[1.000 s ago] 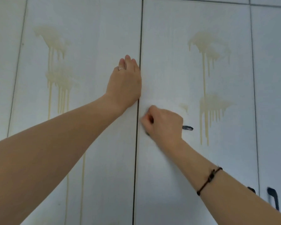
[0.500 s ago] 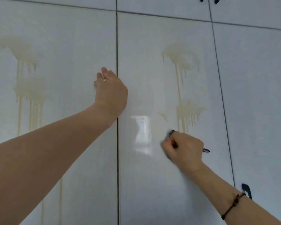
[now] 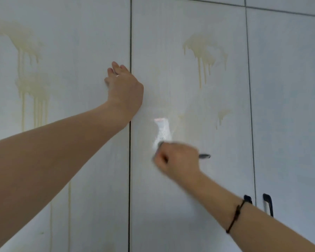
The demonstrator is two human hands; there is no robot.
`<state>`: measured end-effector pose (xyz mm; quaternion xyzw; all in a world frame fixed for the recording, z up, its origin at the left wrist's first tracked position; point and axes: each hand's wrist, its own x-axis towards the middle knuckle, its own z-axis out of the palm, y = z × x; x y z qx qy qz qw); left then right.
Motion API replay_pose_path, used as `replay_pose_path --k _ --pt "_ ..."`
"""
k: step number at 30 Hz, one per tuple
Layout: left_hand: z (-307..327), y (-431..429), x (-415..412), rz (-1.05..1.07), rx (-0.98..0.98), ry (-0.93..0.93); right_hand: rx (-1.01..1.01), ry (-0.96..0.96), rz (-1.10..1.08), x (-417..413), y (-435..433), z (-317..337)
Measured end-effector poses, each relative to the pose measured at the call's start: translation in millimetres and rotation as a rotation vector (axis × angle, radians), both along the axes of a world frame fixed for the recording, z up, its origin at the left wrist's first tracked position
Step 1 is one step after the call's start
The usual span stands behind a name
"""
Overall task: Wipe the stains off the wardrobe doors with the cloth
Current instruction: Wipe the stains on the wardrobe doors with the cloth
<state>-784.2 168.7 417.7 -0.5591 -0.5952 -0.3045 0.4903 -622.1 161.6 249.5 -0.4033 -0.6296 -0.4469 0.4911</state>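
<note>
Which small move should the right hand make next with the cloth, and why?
Probably sweep the right hand, which grips the cloth, up and to the right over the small drip stain. It is the nearest mark to the cloth, and the larger stain hangs above it. The left hand rests on the wardrobe doors.

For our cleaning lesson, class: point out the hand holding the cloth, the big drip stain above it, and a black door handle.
right hand (image 3: 178, 160), head view, back of the fist.
drip stain (image 3: 200, 46), head view, its blotchy top.
door handle (image 3: 268, 202), head view, its upper part.
</note>
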Motion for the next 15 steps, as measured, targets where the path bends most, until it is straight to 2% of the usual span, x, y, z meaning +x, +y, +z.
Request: replay_pose_path --k 2,3,4,5,8,10,11,13,15 --pt "-0.6 -0.1 1.7 -0.008 -0.013 -0.019 0.057 -0.334 0.076 -6.6 6.4 -17.5" --pt "-0.7 0.7 3.3 -0.003 -0.015 -0.011 0.067 -0.418 0.092 -2.4 7.3 -1.3" --pt "-1.7 2.6 4.9 0.011 -0.008 0.005 0.078 -0.414 0.073 2.6 7.3 24.3" --pt "0.2 5.1 5.1 0.035 0.008 0.034 0.107 -0.321 0.034 6.6 7.7 58.1" --pt "1.8 5.7 1.9 0.014 0.035 0.024 0.107 0.207 -0.087 19.2 -2.1 153.5" --pt "-0.9 6.4 1.5 0.027 0.042 0.025 0.078 0.421 -0.073 19.7 -4.3 169.2" --pt "-1.2 7.0 1.8 0.046 0.04 0.031 0.062 0.444 -0.074 12.9 -1.5 162.4" --pt "-1.8 6.2 3.7 0.062 0.019 0.031 0.079 0.318 -0.074 -6.9 5.0 120.7" --pt "-0.8 5.0 2.7 0.07 0.035 0.036 0.075 0.006 0.012 -23.4 9.5 61.2"
